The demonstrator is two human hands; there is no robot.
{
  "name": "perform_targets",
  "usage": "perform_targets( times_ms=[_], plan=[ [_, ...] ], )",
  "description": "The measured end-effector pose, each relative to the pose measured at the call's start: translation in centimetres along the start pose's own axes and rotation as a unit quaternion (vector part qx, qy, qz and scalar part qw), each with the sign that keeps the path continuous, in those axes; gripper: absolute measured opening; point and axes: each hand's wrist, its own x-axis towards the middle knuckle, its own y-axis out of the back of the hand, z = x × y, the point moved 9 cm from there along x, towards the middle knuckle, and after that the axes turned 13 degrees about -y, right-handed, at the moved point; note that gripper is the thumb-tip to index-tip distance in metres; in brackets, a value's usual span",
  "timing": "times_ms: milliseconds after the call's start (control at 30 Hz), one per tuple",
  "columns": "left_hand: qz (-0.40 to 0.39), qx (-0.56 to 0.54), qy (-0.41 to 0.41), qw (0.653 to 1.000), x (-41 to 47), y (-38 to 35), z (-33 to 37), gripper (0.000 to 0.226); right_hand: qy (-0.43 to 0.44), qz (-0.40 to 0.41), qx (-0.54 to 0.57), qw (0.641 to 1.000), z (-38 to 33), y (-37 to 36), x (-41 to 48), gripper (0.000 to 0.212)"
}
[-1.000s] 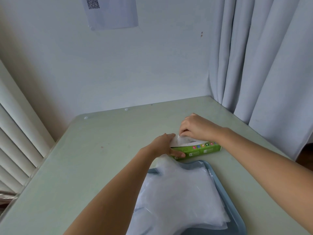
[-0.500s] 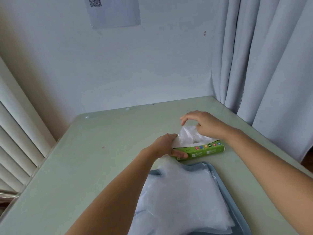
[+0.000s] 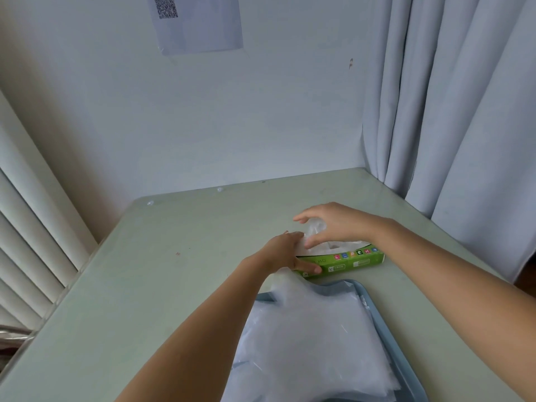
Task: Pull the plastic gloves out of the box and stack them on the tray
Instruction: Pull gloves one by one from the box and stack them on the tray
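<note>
1 glove (image 3: 314, 229) rises crumpled from the slot of the box (image 3: 348, 264), pinched between the thumb and curled fingers of the right hand (image 3: 336, 224). 1 second ago that hand sat low on the slot. It has since lifted, and the glove has come up further with it, its lower end still inside the box. The left hand (image 3: 282, 253) has stayed at the box's 9 o'clock end, fingers over the top and thumb along the green front, gripping it against the table (image 3: 174, 271). The box lies flat, just beyond the 12 o'clock edge of the tray (image 3: 380, 314). On the tray lies a stack (image 3: 313, 338) of clear gloves, 1 corner peaking up toward the left wrist. The left forearm crosses in front of the tray's 9 o'clock side. A curtain (image 3: 464, 111) hangs at the table's 2 o'clock, blinds (image 3: 26, 242) stand at 9 o'clock, and a sheet (image 3: 200, 24) is stuck to the wall at 12 o'clock.
</note>
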Motion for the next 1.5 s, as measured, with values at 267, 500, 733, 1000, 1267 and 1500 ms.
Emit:
perform_targets(
  times_ms=[267,500,733,1000,1267,1500],
  plan=[
    [-0.007,-0.009,0.009,1.000,-0.3,-0.2,-0.4,0.090,-0.067,-0.006,-0.011,0.998,0.4,0.6,1.4,0.027],
    [0.008,-0.006,-0.005,1.000,-0.2,0.1,0.0,0.087,-0.106,0.009,0.060,0.993,2.7,1.2,0.6,0.031],
    [0.020,0.016,-0.033,0.999,-0.4,0.7,1.1,0.090,-0.109,0.165,0.011,0.980,4.1,2.4,0.5,0.043],
    [0.034,0.027,-0.013,0.999,-0.3,0.6,0.6,0.090,-0.148,-0.070,0.125,0.979,3.9,0.2,-1.3,0.006],
    [0.127,-0.004,-0.077,0.989,-1.2,1.4,2.2,0.106,-0.203,0.094,0.138,0.965,4.5,1.2,-0.7,0.032],
    [0.068,0.043,-0.089,0.993,-1.3,0.5,2.1,0.071,-0.214,0.131,0.028,0.967,3.6,1.2,1.1,0.024]
  ],
)
